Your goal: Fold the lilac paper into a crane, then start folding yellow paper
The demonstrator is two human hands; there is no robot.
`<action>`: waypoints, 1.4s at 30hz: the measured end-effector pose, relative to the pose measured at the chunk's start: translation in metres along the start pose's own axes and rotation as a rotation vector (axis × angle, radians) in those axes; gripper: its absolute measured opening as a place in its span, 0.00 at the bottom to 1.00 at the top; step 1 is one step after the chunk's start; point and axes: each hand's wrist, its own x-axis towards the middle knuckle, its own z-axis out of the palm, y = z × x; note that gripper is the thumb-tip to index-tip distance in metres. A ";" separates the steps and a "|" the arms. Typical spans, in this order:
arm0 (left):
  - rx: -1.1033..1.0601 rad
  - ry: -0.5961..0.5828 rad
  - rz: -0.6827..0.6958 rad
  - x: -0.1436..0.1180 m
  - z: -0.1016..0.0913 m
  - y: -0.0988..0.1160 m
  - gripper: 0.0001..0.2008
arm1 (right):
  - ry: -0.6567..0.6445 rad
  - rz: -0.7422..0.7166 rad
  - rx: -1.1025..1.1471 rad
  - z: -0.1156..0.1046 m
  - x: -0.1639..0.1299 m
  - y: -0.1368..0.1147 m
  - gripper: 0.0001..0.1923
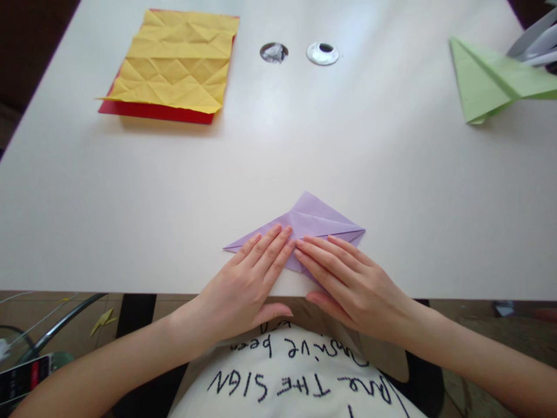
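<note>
A folded sheet of purple origami paper (319, 217) lies near the front edge of the white table, with a pointed tip at each side and creases across its top. My left hand (250, 270) rests palm down on its left part, fingers stretched out. On the right part, my right hand (348, 278) lies flat with its fingers extended, pressing the paper against the tabletop. The fingertips of both hands almost meet at the middle of the paper. Part of the lower paper is hidden beneath my fingers.
A creased yellow sheet (178, 61) lies on red paper (156, 111) at the back left. Near the back are a cable hole (274, 53) and a round white cap (322, 53) with a dark opening. Folded green paper (487, 81) sits at the right. A phone (26, 377) shows at lower left.
</note>
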 end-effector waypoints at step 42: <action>0.063 0.031 0.042 0.000 0.004 -0.001 0.39 | 0.052 0.149 -0.176 -0.044 -0.067 0.066 0.27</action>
